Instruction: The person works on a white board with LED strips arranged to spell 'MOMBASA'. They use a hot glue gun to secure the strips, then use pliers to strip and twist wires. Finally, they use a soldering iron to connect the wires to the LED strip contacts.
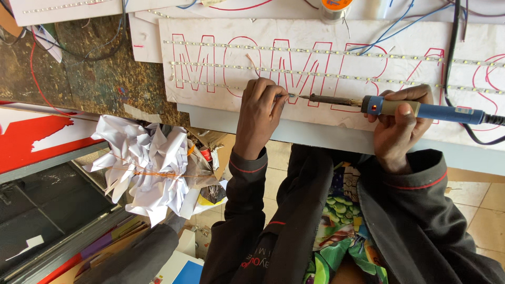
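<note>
Right hand (397, 123): closed around blue handle of soldering iron (400, 107), iron lying horizontal, tip pointing left.

Left hand (258, 115): fingers pinched narrow on thin solder wire (286, 95), wire end meeting iron tip.

Contact point: on white sign board (221, 100), near edge, just below lowest LED strip (210, 83).

Board: red outlined letters, three LED strips running left-right.

Blue wires (392, 31): far right on board.

Crumpled white paper (150, 163): left, below bench edge.
</note>
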